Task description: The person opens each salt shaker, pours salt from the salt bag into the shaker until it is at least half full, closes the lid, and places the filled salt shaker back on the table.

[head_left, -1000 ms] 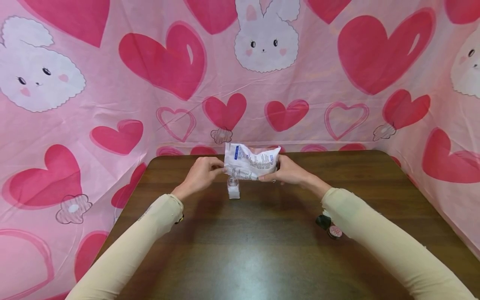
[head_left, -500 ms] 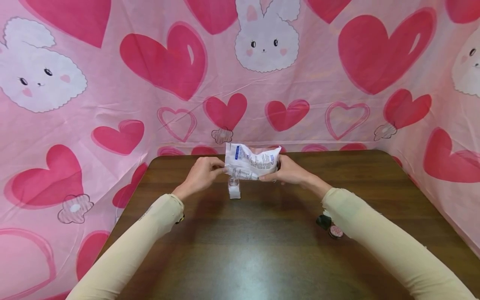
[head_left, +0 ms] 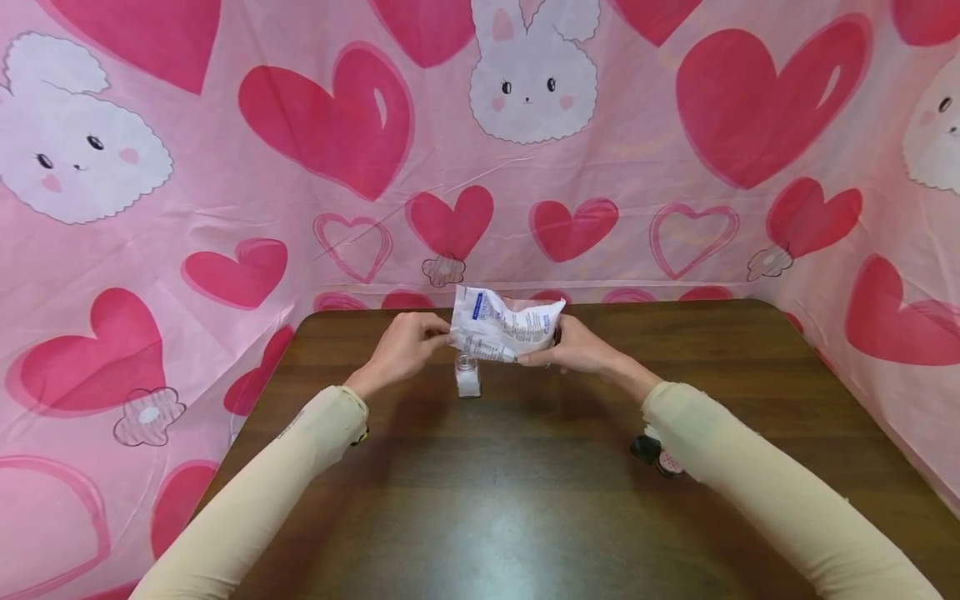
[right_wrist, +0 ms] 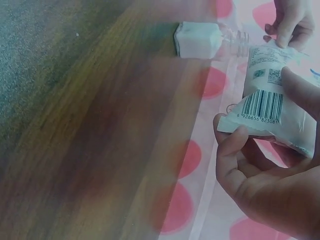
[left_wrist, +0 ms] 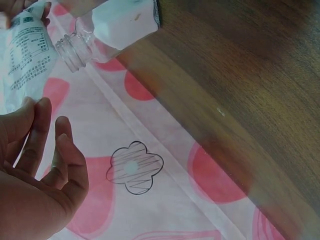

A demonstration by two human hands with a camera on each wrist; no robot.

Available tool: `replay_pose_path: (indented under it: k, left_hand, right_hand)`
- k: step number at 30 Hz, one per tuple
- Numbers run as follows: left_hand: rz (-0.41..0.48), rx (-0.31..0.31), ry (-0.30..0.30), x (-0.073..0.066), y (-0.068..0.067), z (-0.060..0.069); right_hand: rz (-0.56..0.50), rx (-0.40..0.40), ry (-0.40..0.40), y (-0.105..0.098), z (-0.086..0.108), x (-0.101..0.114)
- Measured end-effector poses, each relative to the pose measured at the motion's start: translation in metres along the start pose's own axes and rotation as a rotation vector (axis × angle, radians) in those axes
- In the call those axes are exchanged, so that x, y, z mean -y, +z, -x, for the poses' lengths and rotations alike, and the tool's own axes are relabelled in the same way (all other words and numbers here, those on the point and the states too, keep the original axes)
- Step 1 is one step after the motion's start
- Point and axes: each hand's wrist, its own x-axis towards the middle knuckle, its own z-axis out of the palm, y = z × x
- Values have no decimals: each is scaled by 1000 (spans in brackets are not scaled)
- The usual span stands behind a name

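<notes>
A white printed plastic bag (head_left: 506,327) is held on its side above the table, between both hands. My left hand (head_left: 403,348) pinches its left corner with thumb and index finger; the other fingers are loosely bent in the left wrist view. My right hand (head_left: 581,343) grips the fuller right end, near the barcode (right_wrist: 263,106). Just under the bag's left part stands a small clear glass jar (head_left: 468,382), upright and uncapped, with a threaded neck (left_wrist: 71,52). White contents fill much of its body (right_wrist: 197,40). Whether anything is falling from the bag cannot be seen.
A round pink perforated lid (head_left: 670,464) and a dark object (head_left: 645,448) lie by the right forearm, partly covered by the sleeve (head_left: 720,450). The brown wooden table (head_left: 480,500) ends at the back against a pink heart-patterned cloth (head_left: 360,242).
The bag has tilted slightly and shifted a little to the right with my right hand. My left hand and the jar stay nearly in place. The right sleeve covers more of the pink lid.
</notes>
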Motion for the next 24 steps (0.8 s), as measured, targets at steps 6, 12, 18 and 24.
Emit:
replay_pose_path:
  k: [6,12,18,24]
  left_hand:
    - [-5,-2,-4,-1,0,0]
    - [-8,-11,7,-3,2,0]
    - [-8,-18,12,-3,3,1]
    - [0,-24,20,-5,5,0]
  right_hand:
    - [-21,-9,-6,4,2,-4]
    - [-41,-18,-4,8,4,-7]
    - [-70,-29,2,11,7,-12]
    - [-114,-51,13,15,10,-14]
